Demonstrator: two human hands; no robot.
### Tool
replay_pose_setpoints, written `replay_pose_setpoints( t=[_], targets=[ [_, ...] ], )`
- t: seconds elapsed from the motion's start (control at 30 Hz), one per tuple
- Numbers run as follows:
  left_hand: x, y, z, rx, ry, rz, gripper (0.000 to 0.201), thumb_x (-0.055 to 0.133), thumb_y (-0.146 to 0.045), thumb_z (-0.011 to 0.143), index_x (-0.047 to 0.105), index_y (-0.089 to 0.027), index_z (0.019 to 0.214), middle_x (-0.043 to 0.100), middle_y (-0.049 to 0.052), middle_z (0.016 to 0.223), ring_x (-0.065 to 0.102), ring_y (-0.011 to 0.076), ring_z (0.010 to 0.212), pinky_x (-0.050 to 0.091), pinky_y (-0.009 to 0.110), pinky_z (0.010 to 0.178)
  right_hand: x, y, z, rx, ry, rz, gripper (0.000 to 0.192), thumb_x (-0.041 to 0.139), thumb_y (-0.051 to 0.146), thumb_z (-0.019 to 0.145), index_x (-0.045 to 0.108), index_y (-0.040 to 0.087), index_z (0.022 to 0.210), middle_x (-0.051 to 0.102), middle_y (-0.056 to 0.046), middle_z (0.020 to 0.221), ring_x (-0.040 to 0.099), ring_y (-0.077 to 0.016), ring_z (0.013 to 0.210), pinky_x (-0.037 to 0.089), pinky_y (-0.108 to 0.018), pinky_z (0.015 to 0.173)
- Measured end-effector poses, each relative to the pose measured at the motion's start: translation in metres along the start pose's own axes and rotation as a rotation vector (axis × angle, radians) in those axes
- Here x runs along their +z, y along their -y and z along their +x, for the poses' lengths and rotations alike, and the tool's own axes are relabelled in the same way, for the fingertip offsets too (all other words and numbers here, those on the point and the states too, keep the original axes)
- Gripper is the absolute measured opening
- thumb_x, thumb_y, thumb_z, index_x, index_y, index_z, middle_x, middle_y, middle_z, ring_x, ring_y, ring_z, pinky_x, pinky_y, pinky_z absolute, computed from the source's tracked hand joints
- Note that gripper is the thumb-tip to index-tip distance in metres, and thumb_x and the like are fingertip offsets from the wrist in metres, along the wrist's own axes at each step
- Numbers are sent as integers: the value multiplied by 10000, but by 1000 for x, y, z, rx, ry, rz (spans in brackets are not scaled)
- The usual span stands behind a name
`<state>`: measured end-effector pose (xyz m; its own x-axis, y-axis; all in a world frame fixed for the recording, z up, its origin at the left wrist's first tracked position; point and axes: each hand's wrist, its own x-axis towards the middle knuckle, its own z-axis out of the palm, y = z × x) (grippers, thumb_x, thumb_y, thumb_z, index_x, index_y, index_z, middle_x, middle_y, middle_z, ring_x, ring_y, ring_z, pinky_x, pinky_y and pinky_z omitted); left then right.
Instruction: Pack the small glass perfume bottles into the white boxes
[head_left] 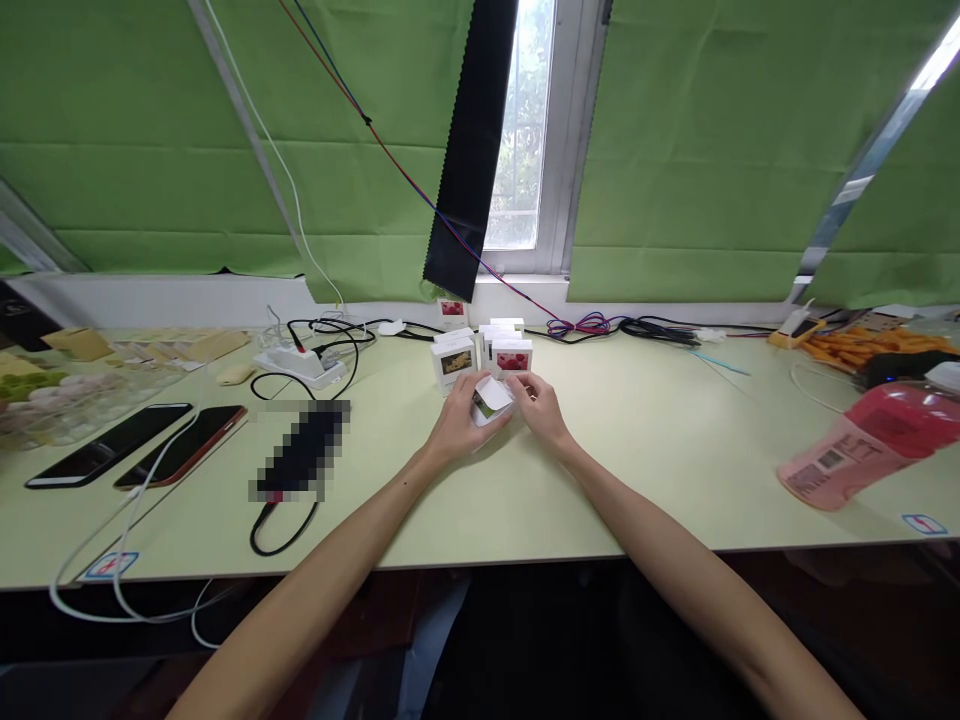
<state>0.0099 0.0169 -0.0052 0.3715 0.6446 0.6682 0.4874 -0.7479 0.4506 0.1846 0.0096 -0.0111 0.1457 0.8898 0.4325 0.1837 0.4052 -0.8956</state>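
Observation:
Near the middle of the table, a small white block (493,398) with a green picture on its face is tilted up; whether it is a box or a stack of cards I cannot tell. My left hand (459,420) is closed around its left and lower sides. On the right, my right hand (541,408) has its fingers curled at the block's upper right edge. Just beyond the hands stand several similar white blocks, one with a yellowish picture (454,364) and another with a red picture (514,358). A further red-pictured one (452,310) is behind them by the wall.
To the left lie two phones (112,445) (184,445), a blurred-out dark object (304,450) with a black cable, and a white power strip (300,365). A pink bottle (862,450) leans at the right. Cables (656,330) run along the wall.

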Motion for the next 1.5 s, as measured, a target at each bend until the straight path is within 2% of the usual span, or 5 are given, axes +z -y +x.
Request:
replay_pose_setpoints(
  t=[0.23,0.47,0.67,1.0,1.5],
  targets=[
    [0,-1,1,22,-100,-17,618,767,-443,834,468,-251,1339,575,109,1236,591,293,1195,519,464,1002,1,10,-2,45,-121,18,581,416,723,938,686,218,1041,633,-115,1131,552,-251,1136,515,-349,862],
    [0,-2,-1,27,-116,-58,736,790,-424,804,377,-272,1395,526,128,1331,562,303,1261,490,493,1062,1,17,-7,61,-19,176,458,456,655,947,595,223,886,584,-10,786,511,-152,647,440,-291,588],
    [-1,-4,-1,3,-109,-126,747,781,-406,803,360,-279,1407,501,126,1391,555,303,1280,503,499,1063,3,23,-12,3,10,219,384,600,605,875,554,225,834,527,35,676,486,-123,523,418,-288,507],
    [-10,-7,4,25,-99,-48,464,800,-362,774,622,-255,1188,531,95,1205,596,283,1191,550,445,988,4,28,-14,-32,10,199,328,563,559,880,516,237,836,496,39,675,469,-115,512,425,-290,505],
    [-9,-9,4,5,-86,-69,380,800,-331,780,633,-257,1114,553,95,1200,570,298,1245,538,475,1031,4,32,-14,-49,17,180,393,583,622,887,514,238,833,506,41,658,476,-118,541,426,-280,520]
  ],
)
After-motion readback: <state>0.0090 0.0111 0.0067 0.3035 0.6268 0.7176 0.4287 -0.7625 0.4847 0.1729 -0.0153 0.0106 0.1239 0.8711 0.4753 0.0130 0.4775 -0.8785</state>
